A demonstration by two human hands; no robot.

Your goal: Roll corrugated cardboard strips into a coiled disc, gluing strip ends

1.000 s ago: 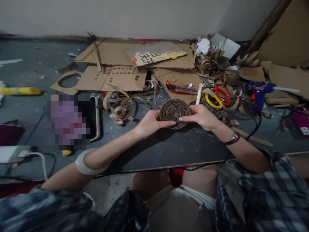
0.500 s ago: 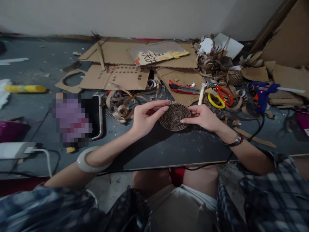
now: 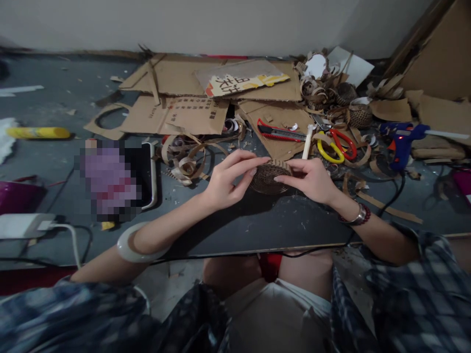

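Note:
A round coil of corrugated cardboard strip (image 3: 265,177) lies tilted nearly flat between my hands above a dark board (image 3: 257,223). My right hand (image 3: 311,180) grips its right edge, thumb on top and fingers closed under it. My left hand (image 3: 230,181) is at the coil's left edge with its fingers stretched out across the top rim, touching the strip end there. A white bangle sits on my left forearm and a beaded bracelet on my right wrist.
Behind the hands lie flat cardboard sheets (image 3: 191,113), curled cardboard strips (image 3: 186,159), a red box cutter (image 3: 281,132), red and yellow scissors (image 3: 336,144), a white glue stick (image 3: 307,141) and a blue glue gun (image 3: 401,137) with its cord. A phone (image 3: 145,174) lies left.
The coil has tipped from facing me to nearly flat. My left hand let go of its lower edge and moved up, fingers now stretched over the top rim.

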